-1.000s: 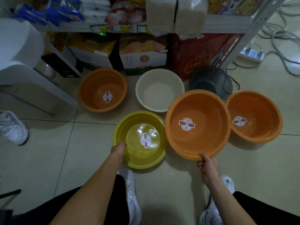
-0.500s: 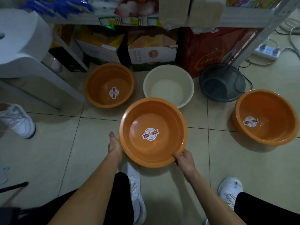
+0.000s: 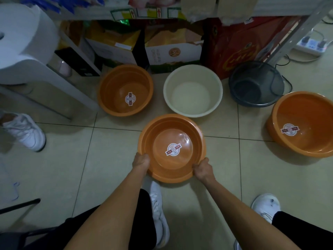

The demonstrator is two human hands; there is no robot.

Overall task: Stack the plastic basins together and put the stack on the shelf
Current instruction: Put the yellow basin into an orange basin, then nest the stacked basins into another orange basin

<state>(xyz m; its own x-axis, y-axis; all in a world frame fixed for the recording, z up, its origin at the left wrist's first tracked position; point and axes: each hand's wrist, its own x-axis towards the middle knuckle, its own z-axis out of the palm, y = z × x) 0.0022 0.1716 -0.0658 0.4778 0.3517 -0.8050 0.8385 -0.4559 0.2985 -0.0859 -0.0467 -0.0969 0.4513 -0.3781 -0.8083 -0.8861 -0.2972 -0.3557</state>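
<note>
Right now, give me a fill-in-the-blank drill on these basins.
1. Both hands grip the near rim of an ___ basin.
2. The white basin has ___ sticker inside.
3. The dark mesh basket sits to the ___ of the white basin.

Missing: orange; no; right

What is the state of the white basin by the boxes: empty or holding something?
Empty and upright: the white basin sits on the floor tiles with its bare bottom fully visible, nothing nested inside.
</note>
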